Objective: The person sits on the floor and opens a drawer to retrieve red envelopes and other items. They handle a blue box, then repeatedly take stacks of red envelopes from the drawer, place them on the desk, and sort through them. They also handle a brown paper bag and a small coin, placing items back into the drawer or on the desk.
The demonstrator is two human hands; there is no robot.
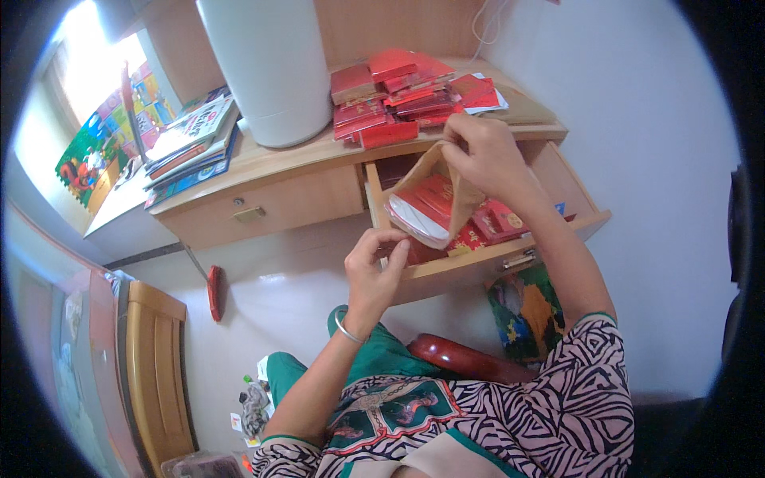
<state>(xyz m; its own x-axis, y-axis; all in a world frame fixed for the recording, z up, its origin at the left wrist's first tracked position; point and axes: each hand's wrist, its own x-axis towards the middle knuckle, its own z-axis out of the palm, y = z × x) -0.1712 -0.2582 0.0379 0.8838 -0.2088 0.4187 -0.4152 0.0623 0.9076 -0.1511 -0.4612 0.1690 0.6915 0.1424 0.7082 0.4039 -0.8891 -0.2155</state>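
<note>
A brown paper envelope (466,203) is held gaping over the pulled-out drawer (470,259). Inside its mouth are red packets (431,196) and white paper (418,221). My right hand (488,157) pinches the envelope's upper edge, fingers curled over it. At the lower left corner of the mouth, my left hand (373,267) has thumb and index finger closed on the rim. More red envelopes (498,221) lie in the drawer below, partly hidden by the brown envelope and my right forearm.
Red envelopes (398,92) are piled on the desk top (295,155), beside a tall white cylinder (275,76). Books and magazines (195,143) are stacked at the left. A closed drawer (279,211) adjoins the open one. A dark red wooden chair arm (470,358) stands near my lap.
</note>
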